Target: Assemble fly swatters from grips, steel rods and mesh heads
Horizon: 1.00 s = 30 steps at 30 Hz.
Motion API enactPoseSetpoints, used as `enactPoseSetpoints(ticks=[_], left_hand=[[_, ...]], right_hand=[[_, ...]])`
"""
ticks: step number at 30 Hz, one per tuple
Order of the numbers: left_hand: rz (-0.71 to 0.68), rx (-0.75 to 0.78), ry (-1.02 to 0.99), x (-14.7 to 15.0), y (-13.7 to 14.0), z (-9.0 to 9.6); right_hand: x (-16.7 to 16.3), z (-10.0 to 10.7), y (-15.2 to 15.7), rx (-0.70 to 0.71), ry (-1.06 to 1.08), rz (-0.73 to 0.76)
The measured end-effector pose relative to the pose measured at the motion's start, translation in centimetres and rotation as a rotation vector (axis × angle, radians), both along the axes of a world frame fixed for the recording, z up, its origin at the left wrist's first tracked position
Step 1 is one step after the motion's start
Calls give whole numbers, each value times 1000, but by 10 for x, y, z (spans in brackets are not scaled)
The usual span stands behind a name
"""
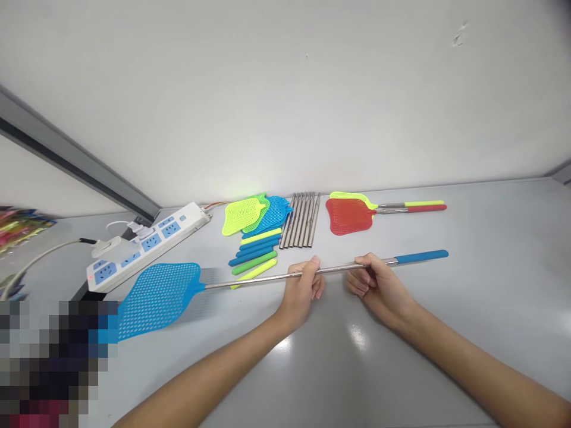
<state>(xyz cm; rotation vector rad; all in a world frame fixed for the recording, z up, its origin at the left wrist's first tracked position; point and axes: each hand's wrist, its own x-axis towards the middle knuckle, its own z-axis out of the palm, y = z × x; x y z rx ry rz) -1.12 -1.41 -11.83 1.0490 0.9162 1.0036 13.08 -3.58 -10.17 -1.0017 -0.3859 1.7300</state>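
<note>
A blue fly swatter (165,294) with a long telescopic metal rod stretches across the table, its mesh head at the left and its blue grip at the right. My left hand (302,291) pinches the rod near its middle. Farther right, my right hand (379,285) is closed on the rod a little short of the grip. Behind my hands lie several bare metal rods (301,220) side by side. Loose blue, green and yellow handle sleeves (254,252) are stacked left of them, below loose mesh heads in yellow (241,215) and blue (272,215).
A red fly swatter (350,215) overlaps a yellow one (423,204) near the wall, both with grips on. At the left, a white power strip (147,244) with plugged-in cables stands by a grey frame post. Colourful packaging (22,229) shows at the far left edge.
</note>
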Motion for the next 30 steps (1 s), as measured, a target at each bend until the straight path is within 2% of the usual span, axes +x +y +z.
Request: enactPoseSetpoints(ticks=[9,16,20,30], left_hand=[[-93,-2,24,-1,2,-2],[-234,109,183,-2,-1,3],[-300,118,177,-2,-1,7],[-316,107,203,-3,0,5]], right_hand=[[3,-1,1,-14,-2,86],[0,0,-4,95,-107,285],[-4,0,-8,143,-119,385],[-3,-4,-7,100,-69,370]])
